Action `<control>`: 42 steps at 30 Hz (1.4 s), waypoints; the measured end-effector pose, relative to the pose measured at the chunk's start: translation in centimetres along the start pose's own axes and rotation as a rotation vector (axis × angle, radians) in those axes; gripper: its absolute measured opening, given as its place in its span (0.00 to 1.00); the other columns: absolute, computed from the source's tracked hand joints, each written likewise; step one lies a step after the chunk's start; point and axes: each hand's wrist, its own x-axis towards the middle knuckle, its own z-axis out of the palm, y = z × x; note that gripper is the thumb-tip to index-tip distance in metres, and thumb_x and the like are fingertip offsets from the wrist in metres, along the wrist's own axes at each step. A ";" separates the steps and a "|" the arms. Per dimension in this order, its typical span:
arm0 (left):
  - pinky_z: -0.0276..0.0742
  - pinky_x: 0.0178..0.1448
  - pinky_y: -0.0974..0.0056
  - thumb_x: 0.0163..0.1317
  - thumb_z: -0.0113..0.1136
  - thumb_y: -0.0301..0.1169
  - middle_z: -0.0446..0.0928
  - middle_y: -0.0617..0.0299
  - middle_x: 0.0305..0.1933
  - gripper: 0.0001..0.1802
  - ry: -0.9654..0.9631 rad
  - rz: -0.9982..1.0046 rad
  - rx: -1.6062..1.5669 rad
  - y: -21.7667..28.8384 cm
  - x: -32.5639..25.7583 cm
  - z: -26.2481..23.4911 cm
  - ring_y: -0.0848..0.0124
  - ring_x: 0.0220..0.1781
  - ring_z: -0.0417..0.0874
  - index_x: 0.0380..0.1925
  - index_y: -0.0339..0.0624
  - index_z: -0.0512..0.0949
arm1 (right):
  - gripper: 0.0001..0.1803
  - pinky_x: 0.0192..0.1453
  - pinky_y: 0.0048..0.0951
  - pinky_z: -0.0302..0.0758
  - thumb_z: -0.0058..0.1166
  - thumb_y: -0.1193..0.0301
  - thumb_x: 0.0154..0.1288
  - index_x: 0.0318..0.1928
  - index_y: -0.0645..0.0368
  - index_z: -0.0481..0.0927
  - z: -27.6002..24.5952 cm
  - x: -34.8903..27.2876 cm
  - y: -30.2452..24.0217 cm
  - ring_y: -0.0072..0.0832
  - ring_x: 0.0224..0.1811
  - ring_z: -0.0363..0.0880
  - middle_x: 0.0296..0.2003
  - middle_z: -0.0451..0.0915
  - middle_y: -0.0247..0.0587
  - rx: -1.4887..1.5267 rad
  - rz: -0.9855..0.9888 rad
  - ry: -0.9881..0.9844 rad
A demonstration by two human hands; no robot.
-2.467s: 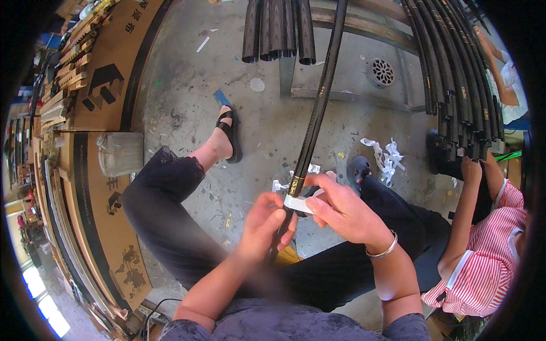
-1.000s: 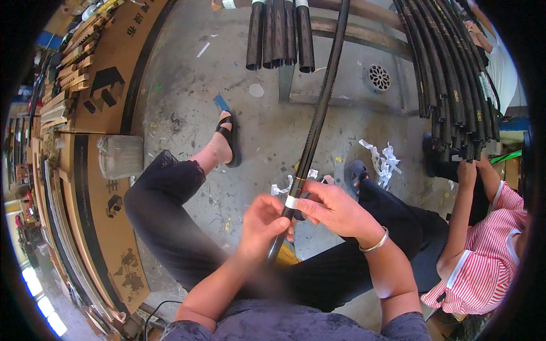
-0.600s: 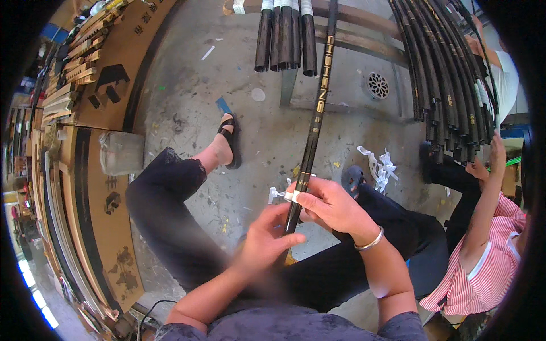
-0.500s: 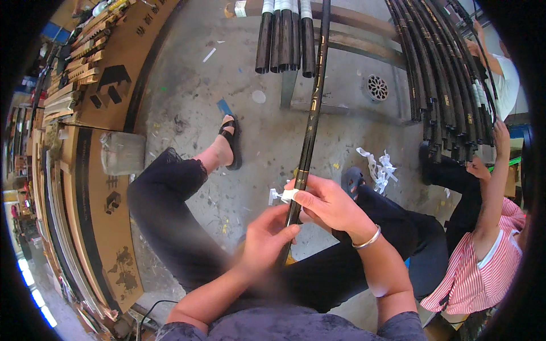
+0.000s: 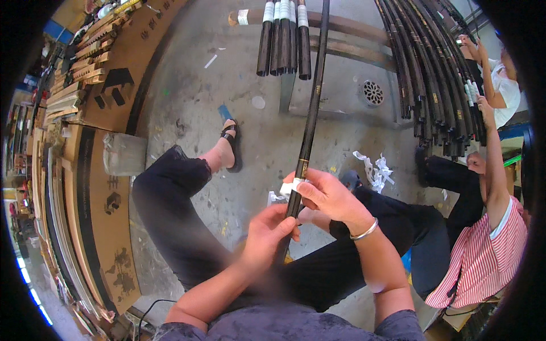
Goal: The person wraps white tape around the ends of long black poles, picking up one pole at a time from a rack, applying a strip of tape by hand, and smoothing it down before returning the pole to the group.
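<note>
A long black fishing rod (image 5: 313, 122) with gold markings slants from the top of the view down to my lap. My left hand (image 5: 266, 232) is closed around its lower part, thumb along the near side. Just above, my right hand (image 5: 330, 196) pinches a white strip (image 5: 296, 185) that goes round the rod. A loose white piece (image 5: 275, 197) sticks out to the left of the rod, beside my fingers. How the strip is fastened at the back is hidden.
Several dark rod sections (image 5: 283, 48) with white bands lie ahead on wooden rails. More black rods (image 5: 435, 85) are stacked at right, where co-workers sit, one in a striped shirt (image 5: 483, 256). White scraps (image 5: 375, 170) litter the floor; cardboard boxes (image 5: 105, 210) line the left.
The rod has turned, so most of its gold lettering has gone from sight. The white strip now shows as a band across its front. My left hand stays around the lower part.
</note>
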 end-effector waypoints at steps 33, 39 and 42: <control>0.73 0.27 0.70 0.60 0.63 0.21 0.72 0.63 0.29 0.24 0.172 0.349 0.874 1.4 0.7 0.1 0.77 0.26 0.76 0.57 0.35 0.69 | 0.16 0.23 0.21 0.59 0.49 0.61 0.76 0.46 0.63 0.79 -0.3 -1.7 -1.0 0.13 0.21 0.62 0.20 0.67 0.25 -0.048 0.026 0.039; 0.68 0.27 0.70 0.57 0.66 0.22 0.70 0.63 0.25 0.25 0.240 0.489 1.036 1.1 0.9 0.2 0.78 0.24 0.71 0.54 0.34 0.70 | 0.15 0.22 0.20 0.58 0.50 0.63 0.75 0.46 0.63 0.78 -0.8 -1.8 -0.3 0.12 0.20 0.62 0.20 0.67 0.24 0.026 0.040 0.016; 0.70 0.27 0.70 0.58 0.64 0.22 0.71 0.64 0.26 0.23 0.236 0.463 1.022 0.6 1.0 -0.2 0.77 0.24 0.73 0.53 0.35 0.69 | 0.15 0.22 0.20 0.58 0.50 0.63 0.75 0.46 0.64 0.78 -0.8 -1.7 -0.2 0.12 0.20 0.62 0.20 0.68 0.24 0.032 0.062 0.014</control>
